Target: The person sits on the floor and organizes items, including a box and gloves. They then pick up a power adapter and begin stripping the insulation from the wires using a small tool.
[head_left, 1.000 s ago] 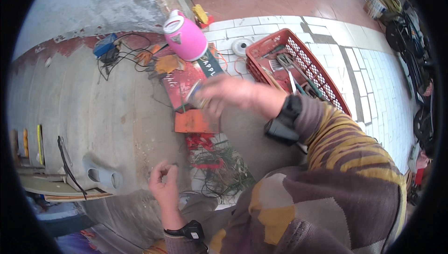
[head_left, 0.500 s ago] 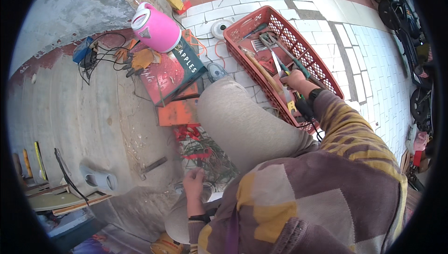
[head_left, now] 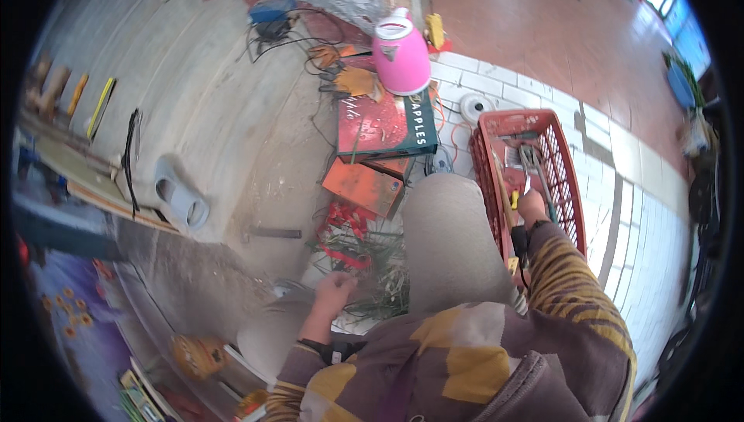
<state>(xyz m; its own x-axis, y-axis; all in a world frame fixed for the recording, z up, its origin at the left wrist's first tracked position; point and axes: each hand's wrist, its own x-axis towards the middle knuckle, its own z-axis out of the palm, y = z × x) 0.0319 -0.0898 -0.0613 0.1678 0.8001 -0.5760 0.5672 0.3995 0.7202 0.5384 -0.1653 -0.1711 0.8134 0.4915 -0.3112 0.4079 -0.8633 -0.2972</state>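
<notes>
My right hand (head_left: 532, 206) is inside the red plastic crate (head_left: 570, 201), closed on a tool with a metal blade (head_left: 527, 185) that points away from me. Other long tools and wooden handles lie around it, partly hidden. My left hand (head_left: 335, 289) hangs low, fingers curled, beside cut green stalks (head_left: 380, 282) and red strips (head_left: 345, 220); whether it holds anything I cannot make out. My bent knee (head_left: 446, 228) is between the two hands.
Ahead, a pink kettle (head_left: 401, 65) and orange gloves (head_left: 356, 83) rest on a fruit carton (head_left: 380, 131), near an orange box (head_left: 356, 186) and cables (head_left: 318, 27). A grey slipper (head_left: 180, 196) and sticks (head_left: 77, 93) lie left. A white round object (head_left: 474, 106) sits by the crate.
My right hand moved from above the orange box into the crate and took hold of a tool there. The view has turned, so the surroundings sit differently in the picture.
</notes>
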